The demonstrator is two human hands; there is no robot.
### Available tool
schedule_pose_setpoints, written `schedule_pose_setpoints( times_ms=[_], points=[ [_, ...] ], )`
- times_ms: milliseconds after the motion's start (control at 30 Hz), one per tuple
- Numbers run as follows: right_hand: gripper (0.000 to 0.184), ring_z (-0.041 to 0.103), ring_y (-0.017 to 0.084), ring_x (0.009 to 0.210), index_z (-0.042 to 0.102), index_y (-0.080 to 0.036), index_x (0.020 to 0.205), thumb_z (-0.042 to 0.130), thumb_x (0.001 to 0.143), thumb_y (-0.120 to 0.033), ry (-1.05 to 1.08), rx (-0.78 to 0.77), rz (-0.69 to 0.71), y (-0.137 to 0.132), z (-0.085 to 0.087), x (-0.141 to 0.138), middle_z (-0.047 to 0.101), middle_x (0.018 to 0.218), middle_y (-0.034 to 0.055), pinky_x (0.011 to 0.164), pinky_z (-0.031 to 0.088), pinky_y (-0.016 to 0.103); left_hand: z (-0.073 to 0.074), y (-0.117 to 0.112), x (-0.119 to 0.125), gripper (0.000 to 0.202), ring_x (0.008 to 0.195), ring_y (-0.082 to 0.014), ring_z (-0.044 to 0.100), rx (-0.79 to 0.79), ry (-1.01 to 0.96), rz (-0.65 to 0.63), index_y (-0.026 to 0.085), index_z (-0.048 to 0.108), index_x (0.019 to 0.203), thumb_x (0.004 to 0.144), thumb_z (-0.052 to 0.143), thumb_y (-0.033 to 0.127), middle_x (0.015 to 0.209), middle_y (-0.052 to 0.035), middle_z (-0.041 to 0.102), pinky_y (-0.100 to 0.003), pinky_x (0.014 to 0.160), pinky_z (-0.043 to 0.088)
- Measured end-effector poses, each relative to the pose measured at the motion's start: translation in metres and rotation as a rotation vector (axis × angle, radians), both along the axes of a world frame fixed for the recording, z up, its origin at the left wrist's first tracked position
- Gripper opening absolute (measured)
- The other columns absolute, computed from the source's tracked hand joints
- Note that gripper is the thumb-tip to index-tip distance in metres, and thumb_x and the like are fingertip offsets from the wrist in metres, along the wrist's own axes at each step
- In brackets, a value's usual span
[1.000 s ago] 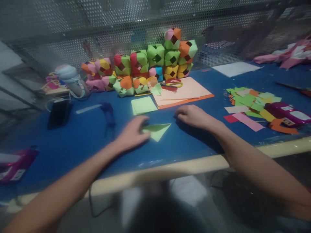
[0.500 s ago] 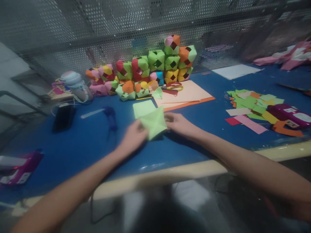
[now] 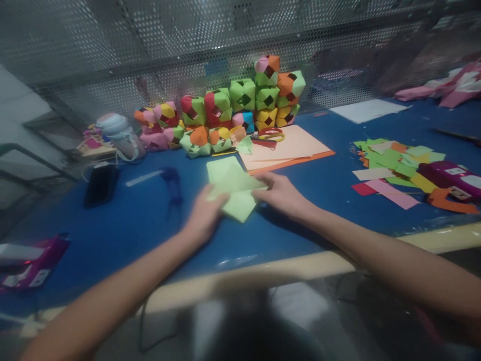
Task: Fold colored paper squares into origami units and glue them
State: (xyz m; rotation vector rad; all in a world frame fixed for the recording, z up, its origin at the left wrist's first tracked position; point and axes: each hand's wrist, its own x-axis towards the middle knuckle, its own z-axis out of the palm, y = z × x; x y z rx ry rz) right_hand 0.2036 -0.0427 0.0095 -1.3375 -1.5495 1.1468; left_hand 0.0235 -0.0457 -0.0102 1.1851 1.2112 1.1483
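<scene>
A light green paper square (image 3: 239, 196) lies on the blue table (image 3: 131, 220), partly folded. My left hand (image 3: 204, 216) grips its left side with curled fingers. My right hand (image 3: 280, 193) pinches its right edge. Just behind it lies a small stack of green paper sheets (image 3: 221, 168). Further back stands a pile of colourful folded paper cubes (image 3: 233, 108).
Orange and peach sheets (image 3: 289, 145) with red-and-yellow scissors (image 3: 268, 134) lie behind my right hand. Cut paper scraps (image 3: 391, 163) and a purple punch (image 3: 451, 178) are at the right. A black phone (image 3: 100, 183), a bottle (image 3: 118, 133) and a purple object (image 3: 30, 263) sit left.
Both hands came together on the green paper, which was a flat triangle under my left hand and is now opened out and held by both.
</scene>
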Motion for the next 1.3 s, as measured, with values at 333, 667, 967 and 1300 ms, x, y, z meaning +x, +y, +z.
schedule_pose_setpoints(
  times_ms=[333,667,967,1300],
  points=[
    [0.029,0.059,0.013,0.069,0.063,-0.013,0.091,0.056,0.063,-0.012,-0.065,0.024,0.084,0.005,-0.004,0.001,0.067,0.086,0.0036,0.059,0.045,0.023,-0.010,0.002,-0.005,0.036,0.080,-0.0191,0.062,0.045,0.195,-0.055,0.013,0.062,0.098,0.065,0.063,0.027,0.092,-0.0067,0.068,-0.031,0.072,0.050],
    [0.028,0.056,0.016,0.074,0.062,-0.011,0.094,0.052,0.067,-0.011,-0.425,0.238,0.229,0.013,-0.022,0.008,0.065,0.085,0.0055,0.066,0.042,0.026,0.001,0.002,-0.008,0.012,0.079,-0.0171,0.054,0.336,0.816,-0.152,0.017,0.060,0.078,0.070,0.052,0.016,0.082,-0.0021,0.064,-0.030,0.074,0.042],
    [0.050,0.058,0.022,0.092,0.055,-0.014,0.116,0.050,0.066,-0.008,-0.527,0.398,0.324,0.018,-0.029,0.005,0.065,0.106,0.0098,0.082,0.037,0.034,-0.005,0.008,-0.013,0.039,0.097,-0.0160,0.060,0.423,0.764,-0.332,0.018,0.051,0.108,0.071,0.044,0.006,0.109,-0.0045,0.063,-0.029,0.084,0.044],
    [0.046,0.057,0.019,0.080,0.060,-0.014,0.109,0.048,0.066,-0.001,-0.712,0.669,0.453,0.016,-0.030,0.011,0.070,0.090,0.0083,0.081,0.029,0.032,-0.001,0.012,-0.018,0.047,0.101,-0.0172,0.062,0.549,0.911,-0.510,0.019,0.049,0.116,0.072,0.042,0.003,0.115,-0.0063,0.064,-0.031,0.087,0.047]
  ],
)
